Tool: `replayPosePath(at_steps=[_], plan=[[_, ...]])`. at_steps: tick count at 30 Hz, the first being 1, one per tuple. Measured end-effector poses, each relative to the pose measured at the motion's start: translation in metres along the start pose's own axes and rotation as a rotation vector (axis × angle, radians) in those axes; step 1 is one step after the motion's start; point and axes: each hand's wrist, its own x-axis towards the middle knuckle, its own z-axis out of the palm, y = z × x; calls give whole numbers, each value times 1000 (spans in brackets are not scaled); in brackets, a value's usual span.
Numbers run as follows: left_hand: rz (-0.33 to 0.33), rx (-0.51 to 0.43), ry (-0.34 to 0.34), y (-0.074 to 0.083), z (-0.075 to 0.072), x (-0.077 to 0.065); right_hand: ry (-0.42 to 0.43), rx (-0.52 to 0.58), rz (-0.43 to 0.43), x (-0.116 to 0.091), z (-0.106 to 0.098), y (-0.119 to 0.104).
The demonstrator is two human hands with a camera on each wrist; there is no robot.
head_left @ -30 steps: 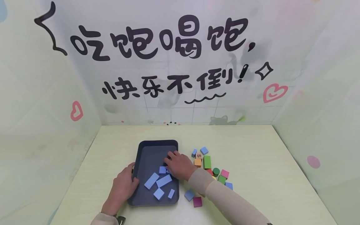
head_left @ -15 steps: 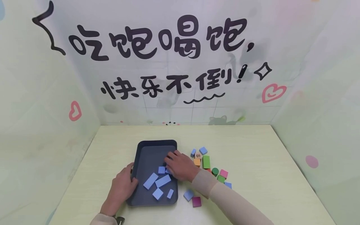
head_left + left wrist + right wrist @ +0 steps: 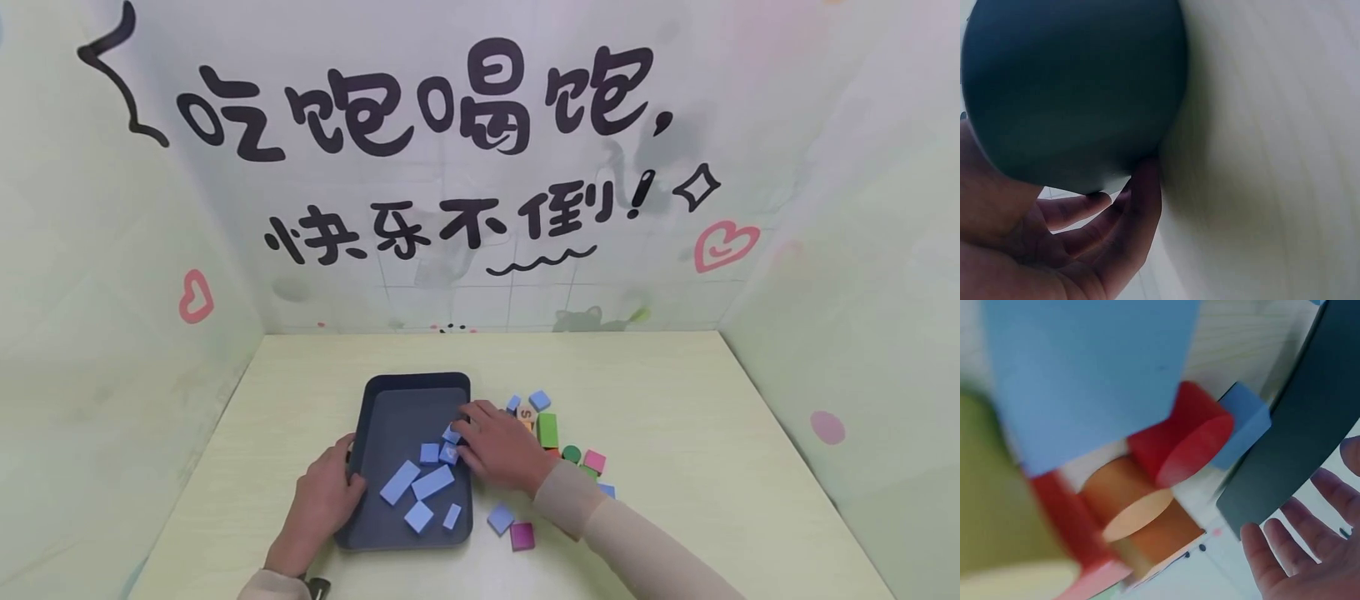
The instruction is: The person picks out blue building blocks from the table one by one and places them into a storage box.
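A dark rectangular tray (image 3: 405, 412) stands left of the table's middle. My left hand (image 3: 320, 500) grips its left side; in the left wrist view the fingers (image 3: 1129, 237) press against the dark tray wall (image 3: 1072, 94). Inside the tray lie several blue blocks (image 3: 401, 482), mostly toward its right and front. My right hand (image 3: 506, 450) hangs over the right rim, its fingertips beside a blue cube (image 3: 451, 435). The right wrist view shows that hand (image 3: 1310, 556) with fingers apart and loosely bent, near the tray's outer wall (image 3: 1316, 412), holding nothing visible.
Right of the tray, partly under my right arm, lie mixed blocks: a green block (image 3: 547, 430), a lettered cube (image 3: 526, 414), a pink block (image 3: 595, 461). Nearer me are a blue block (image 3: 501, 520) and a magenta block (image 3: 522, 537). Walls enclose the table's back and sides.
My right hand has drawn back to the right from inside the tray, uncovering blue blocks near the right wall. The left hand keeps its grip on the tray.
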Motion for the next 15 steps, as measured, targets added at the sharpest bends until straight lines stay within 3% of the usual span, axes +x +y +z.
replayPosePath(at_steps=[6, 15], plan=[[-8, 0, -6, -1, 0, 0, 30, 34, 41, -9, -5, 15], [-2, 1, -4, 0, 0, -1, 18, -34, 111, -12, 4, 36]])
